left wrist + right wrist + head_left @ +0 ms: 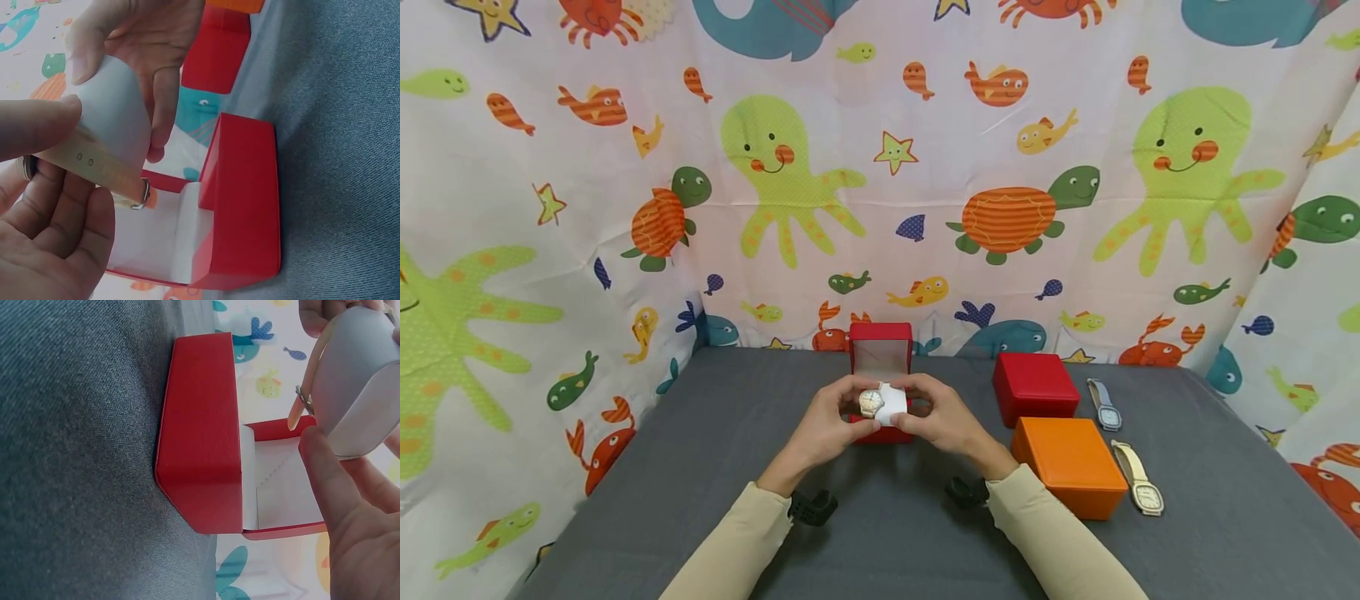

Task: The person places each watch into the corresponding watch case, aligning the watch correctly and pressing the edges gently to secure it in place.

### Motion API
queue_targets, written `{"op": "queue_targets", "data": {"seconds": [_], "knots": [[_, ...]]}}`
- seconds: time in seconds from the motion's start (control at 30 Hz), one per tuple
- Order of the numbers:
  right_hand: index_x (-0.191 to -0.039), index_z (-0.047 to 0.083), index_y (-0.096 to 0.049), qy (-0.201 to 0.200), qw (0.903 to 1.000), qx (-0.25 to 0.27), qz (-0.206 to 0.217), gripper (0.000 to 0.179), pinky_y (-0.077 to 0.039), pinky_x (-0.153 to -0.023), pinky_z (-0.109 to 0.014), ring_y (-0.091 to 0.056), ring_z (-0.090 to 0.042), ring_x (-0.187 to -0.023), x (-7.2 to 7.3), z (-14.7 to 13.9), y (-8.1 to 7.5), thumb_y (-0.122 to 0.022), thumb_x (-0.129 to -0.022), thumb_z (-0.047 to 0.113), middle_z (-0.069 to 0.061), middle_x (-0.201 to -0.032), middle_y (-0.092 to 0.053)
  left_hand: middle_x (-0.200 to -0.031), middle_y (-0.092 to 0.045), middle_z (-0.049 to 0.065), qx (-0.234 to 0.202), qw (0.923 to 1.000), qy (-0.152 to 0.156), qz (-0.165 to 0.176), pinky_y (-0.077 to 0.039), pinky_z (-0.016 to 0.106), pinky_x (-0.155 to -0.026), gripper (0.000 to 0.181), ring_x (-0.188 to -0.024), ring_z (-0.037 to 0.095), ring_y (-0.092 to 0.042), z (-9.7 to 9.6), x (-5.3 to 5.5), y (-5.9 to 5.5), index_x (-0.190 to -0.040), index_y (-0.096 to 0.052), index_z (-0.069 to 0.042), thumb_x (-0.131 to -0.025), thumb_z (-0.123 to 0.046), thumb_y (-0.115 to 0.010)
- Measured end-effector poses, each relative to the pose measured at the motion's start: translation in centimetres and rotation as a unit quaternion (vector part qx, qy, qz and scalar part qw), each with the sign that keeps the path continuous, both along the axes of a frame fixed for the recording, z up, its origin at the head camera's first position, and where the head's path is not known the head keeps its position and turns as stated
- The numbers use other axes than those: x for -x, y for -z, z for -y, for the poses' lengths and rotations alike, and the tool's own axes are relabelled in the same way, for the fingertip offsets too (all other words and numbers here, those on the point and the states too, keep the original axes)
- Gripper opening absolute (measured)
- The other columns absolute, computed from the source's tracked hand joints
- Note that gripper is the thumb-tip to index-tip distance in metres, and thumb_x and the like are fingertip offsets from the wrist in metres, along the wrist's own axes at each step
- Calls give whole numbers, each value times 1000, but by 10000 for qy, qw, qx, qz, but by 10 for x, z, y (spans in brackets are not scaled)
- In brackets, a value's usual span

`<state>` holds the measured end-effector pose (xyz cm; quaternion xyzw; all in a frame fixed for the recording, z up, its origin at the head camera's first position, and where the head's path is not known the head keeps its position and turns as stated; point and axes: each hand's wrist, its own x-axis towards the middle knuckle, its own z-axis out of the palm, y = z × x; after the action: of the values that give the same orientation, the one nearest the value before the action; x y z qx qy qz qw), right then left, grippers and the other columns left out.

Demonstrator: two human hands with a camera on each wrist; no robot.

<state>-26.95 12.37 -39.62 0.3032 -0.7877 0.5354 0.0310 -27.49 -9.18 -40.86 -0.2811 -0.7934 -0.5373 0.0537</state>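
Both hands are raised together in front of an open red watch box (881, 332). My left hand (829, 422) pinches a wristwatch (871, 403) with a round pale dial and a light strap. A white watch cushion (892, 403) is held by my right hand (946, 419), thumb on the near side and fingers behind. In the left wrist view the strap (94, 167), with punched holes and a metal buckle, lies along the cushion (119, 103). Seen from the right wrist, the buckle end of the strap hangs beside the cushion (356, 362), above the box (203, 419).
To the right stand a closed red box (1036, 387) and, nearer, a closed orange box (1067, 462). Beside them lie a watch with a grey-blue strap (1104, 404) and one with a cream strap (1138, 479). A sea-animal curtain (895, 208) hangs behind the grey-covered table (715, 467).
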Motion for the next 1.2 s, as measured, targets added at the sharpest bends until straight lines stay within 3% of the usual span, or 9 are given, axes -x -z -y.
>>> {"op": "queue_targets", "data": {"seconds": [0.23,0.53,0.8,1.03,1.2], "knots": [[-124,-5,-54,122,9999,10,-105,45,-47,-89,-56,-56,-39,-104,0,1,1,-69,-83,4,-19,-118,-56,-94,-66,0,39,9991,-297,-298,-51,51,-78,46,-81,17,-59,-2,-1,3,-120,-61,-16,-79,-6,-77],[-123,-4,-56,322,9993,-70,-174,44,-48,-89,-55,-57,-34,-101,-3,2,-3,-70,-83,5,-18,-116,-58,-97,-64,-1,264,9973,-491,-473,-53,49,-78,46,-79,15,-59,-5,-5,2,-123,-58,-14,-81,-6,-75],[-120,-5,-57,514,9974,-57,-494,40,-51,-85,-52,-59,-28,-96,-3,5,2,-70,-83,5,-16,-111,-59,-92,-62,-2,536,9934,-622,-800,-53,27,-70,45,-76,12,-59,-6,-6,2,-124,-57,-12,-82,-4,-72],[-119,2,-59,680,9964,52,-498,41,-52,-84,-49,-58,-31,-96,15,6,29,-73,-81,10,-10,-111,-59,-90,-62,-1,740,9909,-717,-865,-52,28,-63,43,-73,19,-57,-7,-7,3,-121,-55,-11,-80,-4,-68],[-118,9,-59,821,9940,110,-717,40,-54,-81,-46,-59,-28,-96,22,7,39,-74,-81,16,-4,-112,-57,-94,-64,2,743,9862,-1084,-1006,-52,27,-63,44,-75,19,-57,-11,-9,5,-122,-56,-9,-80,-4,-68]]}}
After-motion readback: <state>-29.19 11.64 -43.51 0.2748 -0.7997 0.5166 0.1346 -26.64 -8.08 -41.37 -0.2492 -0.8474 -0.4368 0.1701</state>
